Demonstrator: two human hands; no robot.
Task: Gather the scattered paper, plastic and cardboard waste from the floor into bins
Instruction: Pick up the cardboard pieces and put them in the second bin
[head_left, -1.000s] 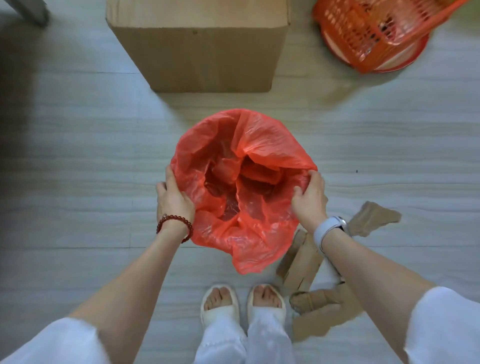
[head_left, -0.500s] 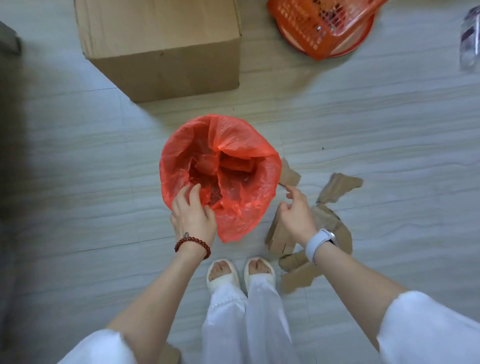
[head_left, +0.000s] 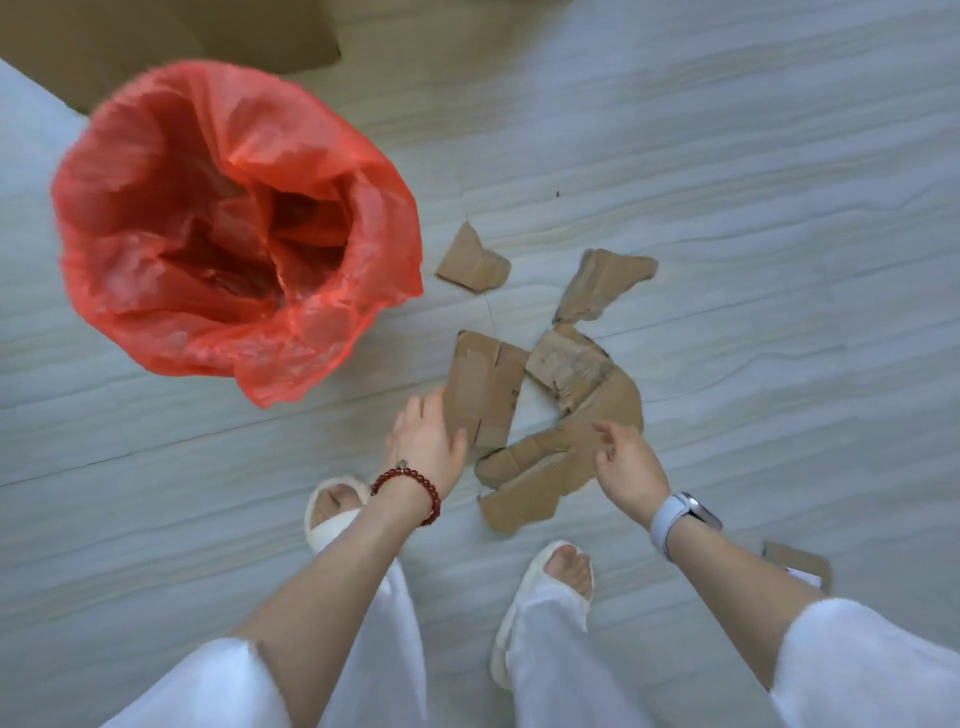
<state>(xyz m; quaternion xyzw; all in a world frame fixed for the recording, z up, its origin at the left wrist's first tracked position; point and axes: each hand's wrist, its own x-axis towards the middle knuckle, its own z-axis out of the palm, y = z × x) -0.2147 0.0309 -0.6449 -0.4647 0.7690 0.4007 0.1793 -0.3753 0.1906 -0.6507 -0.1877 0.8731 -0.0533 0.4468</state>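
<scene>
left hand (head_left: 427, 441) off bag (head_left: 236, 228) onto cardboard (head_left: 480, 389), right hand (head_left: 631, 462) hovering, both grips released

1. Bin liner (head_left: 156, 171): translucent red-orange plastic.
2. Cardboard pieces (head_left: 483, 389): plain tan-brown; one (head_left: 569, 361) with a paler, torn, ribbed face.
3. Floor (head_left: 753, 234): pale grey with wavy, wood-like streaks.
4. Bracelet (head_left: 410, 486): dark red beads.
5. Watch strap (head_left: 667, 519): light grey-lilac.
6. Slippers (head_left: 327, 514), trousers (head_left: 550, 649), sleeves (head_left: 872, 670): white.
7. Box (head_left: 156, 31): brown.
</scene>
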